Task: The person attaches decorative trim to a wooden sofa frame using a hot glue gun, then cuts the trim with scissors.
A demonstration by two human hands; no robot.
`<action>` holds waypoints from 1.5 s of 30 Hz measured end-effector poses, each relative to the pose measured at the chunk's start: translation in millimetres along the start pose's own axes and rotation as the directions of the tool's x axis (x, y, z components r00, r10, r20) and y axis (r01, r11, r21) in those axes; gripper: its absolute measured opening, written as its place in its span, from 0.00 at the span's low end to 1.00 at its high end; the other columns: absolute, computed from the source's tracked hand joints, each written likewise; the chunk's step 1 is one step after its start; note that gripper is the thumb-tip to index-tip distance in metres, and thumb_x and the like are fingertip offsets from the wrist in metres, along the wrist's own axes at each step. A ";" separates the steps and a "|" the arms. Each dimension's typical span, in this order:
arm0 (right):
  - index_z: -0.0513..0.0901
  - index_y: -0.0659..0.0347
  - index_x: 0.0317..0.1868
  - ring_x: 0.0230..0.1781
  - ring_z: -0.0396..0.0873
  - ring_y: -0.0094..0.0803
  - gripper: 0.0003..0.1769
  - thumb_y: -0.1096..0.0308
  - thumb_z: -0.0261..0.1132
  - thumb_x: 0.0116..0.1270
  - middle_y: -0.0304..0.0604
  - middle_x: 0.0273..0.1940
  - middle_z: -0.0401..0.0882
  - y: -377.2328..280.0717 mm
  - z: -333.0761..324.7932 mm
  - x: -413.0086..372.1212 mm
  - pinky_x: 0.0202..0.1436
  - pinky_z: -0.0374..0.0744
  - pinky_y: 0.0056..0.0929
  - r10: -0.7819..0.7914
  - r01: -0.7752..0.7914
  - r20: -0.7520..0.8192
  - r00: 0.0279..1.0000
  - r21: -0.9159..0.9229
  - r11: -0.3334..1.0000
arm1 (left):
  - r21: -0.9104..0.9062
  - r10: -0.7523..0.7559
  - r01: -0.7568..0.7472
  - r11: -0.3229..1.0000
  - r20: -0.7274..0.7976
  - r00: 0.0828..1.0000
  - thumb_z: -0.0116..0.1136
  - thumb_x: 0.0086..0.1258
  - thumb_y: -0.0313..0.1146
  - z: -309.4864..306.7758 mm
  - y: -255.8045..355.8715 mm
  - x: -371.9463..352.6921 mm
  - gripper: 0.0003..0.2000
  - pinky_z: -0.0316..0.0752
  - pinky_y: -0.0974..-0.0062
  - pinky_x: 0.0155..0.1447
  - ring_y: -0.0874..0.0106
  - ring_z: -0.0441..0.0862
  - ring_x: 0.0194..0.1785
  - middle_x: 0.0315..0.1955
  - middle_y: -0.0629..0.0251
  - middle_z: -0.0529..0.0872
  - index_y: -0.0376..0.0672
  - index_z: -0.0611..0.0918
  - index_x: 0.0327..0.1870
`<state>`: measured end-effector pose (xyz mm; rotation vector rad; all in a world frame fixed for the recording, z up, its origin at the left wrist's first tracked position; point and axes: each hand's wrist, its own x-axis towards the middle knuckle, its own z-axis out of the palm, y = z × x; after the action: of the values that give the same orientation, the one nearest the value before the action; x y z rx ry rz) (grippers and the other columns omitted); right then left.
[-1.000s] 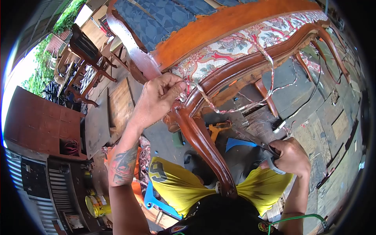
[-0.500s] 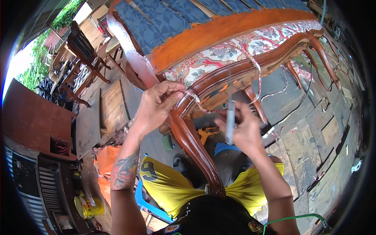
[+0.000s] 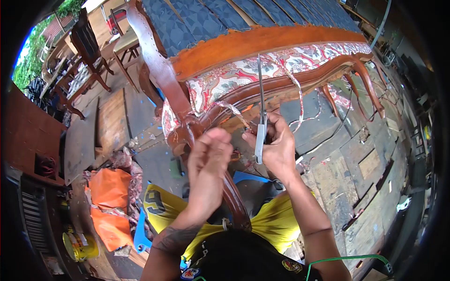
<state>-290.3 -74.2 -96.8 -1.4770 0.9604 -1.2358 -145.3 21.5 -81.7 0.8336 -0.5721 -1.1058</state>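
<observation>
A: What is the right hand (image 3: 282, 152) doing?

B: It is closed round scissors (image 3: 260, 136), their long blades pointing up across the front of the sofa (image 3: 281, 35).

A: And the left hand (image 3: 208, 166)?

B: Blurred, its fingers loosely curled, in front of a curved wooden leg (image 3: 238, 201) of the sofa. Whether it pinches anything, one cannot tell.

A: Where is the cord (image 3: 238, 114)?

B: It runs from the sofa's near front corner to the right fingertips. Whether they grip it is unclear. More patterned cord loops down over the front rail (image 3: 300, 80), farther along.

A: What covers the sofa?

B: Floral cloth (image 3: 239, 75) behind the rail, then a bare orange-brown band, then blue strips (image 3: 197, 23).

A: And nearby?

B: The leg comes down between the person's knees, in yellow shorts (image 3: 164, 204). On the left lie an orange bundle (image 3: 110, 208) and a yellow pail (image 3: 82, 246).
</observation>
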 end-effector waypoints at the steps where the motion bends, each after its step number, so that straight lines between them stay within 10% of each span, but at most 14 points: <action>1: 0.74 0.70 0.67 0.50 0.88 0.28 0.33 0.80 0.82 0.66 0.41 0.46 0.88 -7.3 -4.7 -2.5 0.55 0.87 0.29 0.001 -0.001 0.004 1.000 -0.017 1.000 | -0.151 -0.154 0.155 0.976 0.018 0.988 0.58 0.87 0.31 5.4 -7.5 -5.6 0.17 0.75 0.61 0.80 0.65 0.80 0.75 0.68 0.60 0.84 0.38 0.78 0.71; 3: 0.74 0.71 0.67 0.51 0.88 0.28 0.33 0.80 0.81 0.66 0.45 0.50 0.89 -17.5 -11.4 -9.7 0.56 0.88 0.29 0.064 -0.061 0.029 0.998 -0.101 0.993 | -0.257 -0.334 0.322 0.911 -0.003 0.942 0.59 0.87 0.32 18.2 -27.6 -3.0 0.18 0.74 0.64 0.80 0.68 0.82 0.73 0.68 0.62 0.85 0.38 0.78 0.73; 11: 0.80 0.73 0.65 0.47 0.91 0.26 0.34 0.69 0.85 0.64 0.50 0.51 0.93 -15.4 -32.4 -24.6 0.51 0.88 0.27 0.070 -0.068 0.050 0.996 -0.027 0.997 | -0.257 -0.294 0.310 0.916 0.098 0.951 0.63 0.86 0.34 20.7 -42.0 10.0 0.15 0.81 0.70 0.71 0.73 0.90 0.58 0.54 0.66 0.92 0.38 0.85 0.66; 17: 0.85 0.64 0.63 0.44 0.94 0.43 0.44 0.56 0.94 0.49 0.55 0.47 0.93 -30.9 -68.7 -40.5 0.49 0.91 0.40 -0.116 0.215 0.192 0.974 -0.654 0.726 | -0.159 -0.197 0.193 0.968 -0.010 0.980 0.63 0.86 0.31 17.7 -43.2 7.5 0.18 0.89 0.69 0.61 0.72 0.92 0.54 0.53 0.61 0.91 0.37 0.81 0.71; 22: 0.84 0.60 0.65 0.44 0.94 0.56 0.41 0.50 0.89 0.54 0.58 0.44 0.93 -12.8 -75.0 -49.8 0.49 0.91 0.48 0.070 0.067 0.156 0.985 -0.730 0.680 | -0.235 -0.184 0.177 0.956 -0.006 0.983 0.63 0.86 0.29 21.5 -43.2 7.1 0.17 0.93 0.73 0.56 0.73 0.90 0.50 0.52 0.59 0.90 0.34 0.83 0.69; 29: 0.82 0.58 0.68 0.41 0.92 0.57 0.39 0.70 0.76 0.50 0.58 0.42 0.92 5.3 -74.2 -44.5 0.50 0.90 0.51 -0.171 0.342 0.297 0.939 -0.779 0.525 | -0.207 -0.198 0.189 0.960 -0.027 0.980 0.64 0.85 0.29 11.8 -44.3 7.6 0.14 0.93 0.73 0.54 0.75 0.89 0.49 0.48 0.61 0.91 0.33 0.87 0.64; 39: 0.80 0.59 0.68 0.41 0.92 0.59 0.40 0.70 0.76 0.50 0.61 0.40 0.91 6.3 -74.3 -43.9 0.49 0.90 0.53 -0.171 0.323 0.274 0.946 -0.798 0.508 | -0.245 -0.200 0.201 0.948 0.032 0.979 0.65 0.83 0.25 12.9 -38.5 10.4 0.14 0.94 0.70 0.56 0.75 0.89 0.49 0.51 0.61 0.92 0.34 0.87 0.65; 45: 0.84 0.62 0.65 0.34 0.94 0.44 0.42 0.57 0.91 0.52 0.56 0.38 0.92 -6.2 -69.9 -41.6 0.39 0.91 0.41 -0.171 0.322 0.273 0.947 -0.806 0.497 | -0.277 -0.205 0.209 0.938 0.043 0.978 0.65 0.83 0.25 15.2 -40.9 11.7 0.16 0.94 0.69 0.57 0.73 0.90 0.52 0.53 0.60 0.92 0.34 0.86 0.68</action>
<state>-366.5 -45.4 -98.0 -2.5303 1.3703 -0.7998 -174.8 -2.4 -106.4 0.6483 -0.3316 -1.3506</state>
